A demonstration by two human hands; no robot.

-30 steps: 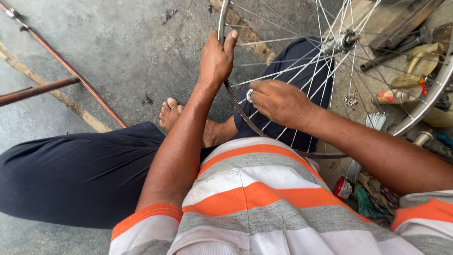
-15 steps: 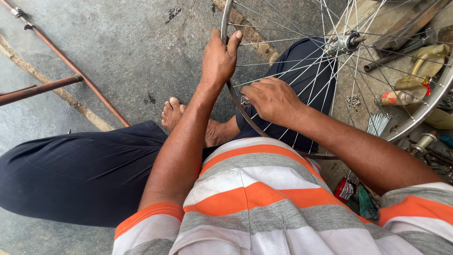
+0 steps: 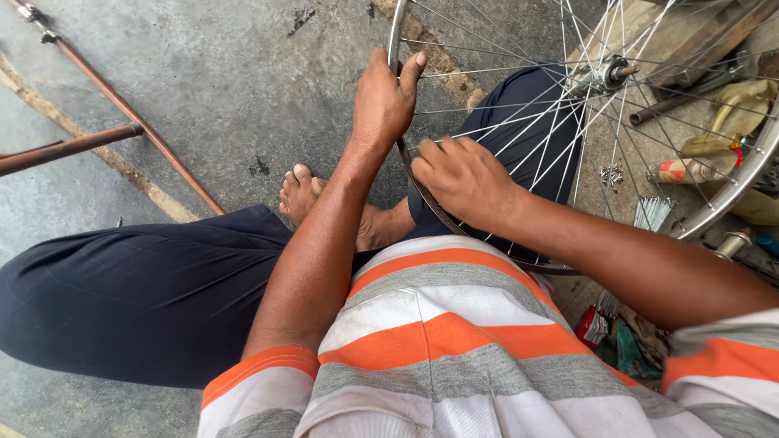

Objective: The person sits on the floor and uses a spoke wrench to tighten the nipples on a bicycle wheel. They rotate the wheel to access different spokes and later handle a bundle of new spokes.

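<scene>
Down on the grey concrete floor (image 3: pixel 203 73) a person sits cross-legged in dark navy trousers (image 3: pixel 138 292) and an orange, grey and white striped shirt (image 3: pixel 454 341), with a silver spoked bicycle wheel rim (image 3: pixel 395 32) standing upright over the lap. Its metal hub (image 3: pixel 610 73) sits up near the top right, thin wire spokes (image 3: pixel 519 122) fanning out from it. The left hand (image 3: pixel 381 101) is closed round the rim's left edge, fingers curled over the top and thumb alongside. The right hand (image 3: pixel 462 178) rests just below it against the inner side of the rim, fingers bent down among the spokes; whether it pinches anything I cannot tell. A bare foot (image 3: pixel 304 195) shows beneath the forearms. Two rusty brown metal rods (image 3: pixel 138 122) lie on the floor to the left, and a loose bundle of spare spokes (image 3: pixel 653 212) lies to the right behind the wheel.
</scene>
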